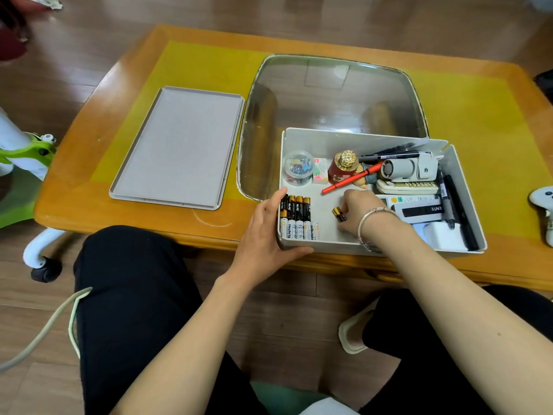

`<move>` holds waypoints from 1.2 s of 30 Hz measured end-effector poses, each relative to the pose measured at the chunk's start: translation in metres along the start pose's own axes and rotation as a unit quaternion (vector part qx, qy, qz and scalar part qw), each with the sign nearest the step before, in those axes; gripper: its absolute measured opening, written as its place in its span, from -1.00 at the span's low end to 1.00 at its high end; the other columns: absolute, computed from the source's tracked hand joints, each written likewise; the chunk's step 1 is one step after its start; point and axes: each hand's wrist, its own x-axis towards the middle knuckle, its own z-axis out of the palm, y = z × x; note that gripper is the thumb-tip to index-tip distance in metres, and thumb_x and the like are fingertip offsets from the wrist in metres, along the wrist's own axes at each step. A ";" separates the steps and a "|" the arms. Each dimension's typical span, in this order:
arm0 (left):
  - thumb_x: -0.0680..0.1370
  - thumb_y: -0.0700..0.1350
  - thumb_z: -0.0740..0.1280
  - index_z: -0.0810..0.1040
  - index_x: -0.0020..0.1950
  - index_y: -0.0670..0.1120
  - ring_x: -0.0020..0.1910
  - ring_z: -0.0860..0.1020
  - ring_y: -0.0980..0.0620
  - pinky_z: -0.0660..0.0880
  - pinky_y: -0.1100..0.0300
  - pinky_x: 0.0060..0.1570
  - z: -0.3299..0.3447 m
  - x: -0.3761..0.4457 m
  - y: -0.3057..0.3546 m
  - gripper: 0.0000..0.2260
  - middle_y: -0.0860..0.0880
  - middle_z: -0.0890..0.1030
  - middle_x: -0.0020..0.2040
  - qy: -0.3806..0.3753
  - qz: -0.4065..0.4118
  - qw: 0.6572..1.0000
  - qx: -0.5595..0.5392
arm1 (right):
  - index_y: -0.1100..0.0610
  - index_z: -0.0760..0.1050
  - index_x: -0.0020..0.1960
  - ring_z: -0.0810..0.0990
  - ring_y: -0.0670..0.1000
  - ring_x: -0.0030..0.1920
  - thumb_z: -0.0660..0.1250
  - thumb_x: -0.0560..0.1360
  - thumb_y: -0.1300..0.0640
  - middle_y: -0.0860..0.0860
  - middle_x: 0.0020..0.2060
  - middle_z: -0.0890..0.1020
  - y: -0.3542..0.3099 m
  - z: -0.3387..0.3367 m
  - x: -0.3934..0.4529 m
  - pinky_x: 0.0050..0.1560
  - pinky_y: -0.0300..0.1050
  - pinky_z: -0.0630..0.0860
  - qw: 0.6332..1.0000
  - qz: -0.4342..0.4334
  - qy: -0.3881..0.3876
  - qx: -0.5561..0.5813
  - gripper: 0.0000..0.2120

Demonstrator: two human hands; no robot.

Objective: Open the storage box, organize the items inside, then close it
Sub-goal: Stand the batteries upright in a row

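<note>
An open white storage box (323, 139) stands at the table's near edge. Its grey lid (176, 148) lies flat on the table to the left. My left hand (266, 232) grips the box's near left corner, thumb along the front wall. Inside, a row of several black-and-gold batteries (297, 217) lies against the left wall. My right hand (359, 211), bracelet on the wrist, reaches into the box and pinches small batteries (339, 213) on the floor. Further back sit a clip jar (297, 171), a red bottle with a gold cap (342, 167), a red pen (344, 182) and a grey gadget (410, 169).
Black markers (454, 202), a remote (407, 187) and a white charger (443, 236) fill the box's right side. A clear panel (329, 94) is set into the orange table behind the box. A white controller (543, 205) lies at the right edge. My knees are below the table.
</note>
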 end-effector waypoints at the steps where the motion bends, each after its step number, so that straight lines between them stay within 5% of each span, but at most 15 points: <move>1: 0.25 0.24 0.52 -0.06 0.49 0.31 0.36 0.27 0.14 0.41 0.14 0.18 0.000 0.000 0.000 -0.01 0.07 0.23 0.42 0.001 0.000 1.000 0.001 | 0.13 0.44 0.09 0.53 0.12 -0.05 0.39 0.40 0.14 0.11 -0.04 0.55 0.000 0.000 0.001 -0.13 -0.13 0.44 1.000 -0.007 0.004 0.015 -0.71; 3: 0.24 0.26 0.51 -0.06 0.48 0.32 0.32 0.26 0.20 0.40 0.18 0.15 -0.001 0.000 0.000 -0.01 0.09 0.23 0.40 0.001 0.000 1.000 0.003 | 0.08 0.46 0.16 0.50 0.07 -0.10 0.38 0.40 0.14 0.07 -0.04 0.55 -0.001 -0.001 0.002 -0.15 -0.18 0.43 0.997 -0.026 0.021 0.075 -0.66; 8: 0.23 0.31 0.46 -0.07 0.46 0.36 0.26 0.26 0.26 0.39 0.24 0.12 -0.001 0.000 0.000 -0.03 0.08 0.25 0.38 0.003 0.002 1.000 0.004 | 0.04 0.54 0.16 0.55 0.01 -0.34 0.36 0.45 0.20 -0.02 -0.10 0.51 -0.015 -0.001 0.002 -0.58 -0.31 0.47 0.958 -0.039 0.018 0.283 -0.72; 14: 0.28 0.45 0.31 -0.07 0.49 0.30 0.34 0.31 0.09 0.43 0.08 0.19 -0.008 -0.002 0.005 -0.10 0.07 0.23 0.39 -0.030 -0.008 1.000 -0.004 | 0.11 0.55 0.16 0.55 -0.01 -0.25 0.39 0.47 0.18 0.00 -0.12 0.56 -0.024 -0.003 0.003 -0.28 -0.11 0.59 0.958 -0.051 0.014 0.283 -0.74; 18: 0.43 0.49 0.00 0.01 0.51 0.22 0.38 0.21 0.25 0.27 0.24 0.26 -0.012 -0.006 0.019 -0.29 0.13 0.18 0.46 -0.034 -0.022 0.998 -0.049 | 0.15 0.53 0.17 0.47 -0.08 -0.33 0.34 0.48 0.24 -0.06 -0.31 0.52 -0.023 -0.002 0.003 -0.03 -0.15 0.49 0.965 -0.057 0.007 0.257 -0.73; 23: 0.59 0.13 0.23 0.18 0.48 -0.02 0.50 0.11 0.00 0.16 0.10 0.39 -0.016 0.026 0.044 -0.47 -0.02 0.05 0.53 -0.019 -0.073 0.996 0.054 | 0.15 0.51 0.19 0.50 -0.04 -0.26 0.30 0.48 0.27 0.02 -0.21 0.57 -0.022 -0.007 -0.002 -0.05 -0.17 0.46 0.964 -0.068 -0.013 0.256 -0.71; 27: 0.58 -0.04 0.30 0.08 0.51 -0.01 0.49 0.15 -0.16 0.27 0.01 0.36 -0.015 0.055 0.061 -0.42 -0.09 -0.04 0.56 -0.043 -0.102 0.989 0.101 | 0.18 0.52 0.17 0.53 -0.02 -0.14 0.33 0.47 0.31 0.02 -0.16 0.58 -0.011 -0.012 -0.008 0.01 -0.14 0.50 0.961 -0.075 -0.012 0.268 -0.72; 31: 0.54 -0.26 0.31 -0.16 0.56 0.00 0.32 0.41 -0.14 0.53 0.01 0.14 -0.009 0.066 0.068 -0.20 -0.14 0.04 0.54 -0.027 -0.105 0.983 0.150 | 0.12 0.58 0.06 0.58 -0.01 -0.17 0.32 0.47 0.30 0.01 -0.17 0.63 0.014 -0.019 -0.014 -0.02 -0.12 0.54 0.967 -0.057 0.040 0.245 -0.79; 36: 0.49 -0.29 0.38 -0.24 0.56 -0.05 0.17 0.53 -0.10 0.53 0.03 -0.04 -0.010 0.068 0.068 -0.09 -0.15 0.30 0.43 0.007 -0.125 0.969 0.211 | 0.05 0.59 -0.05 0.56 0.02 -0.17 0.34 0.45 0.19 -0.01 -0.21 0.62 0.040 -0.026 -0.021 -0.08 -0.18 0.46 0.979 -0.002 0.085 0.186 -0.88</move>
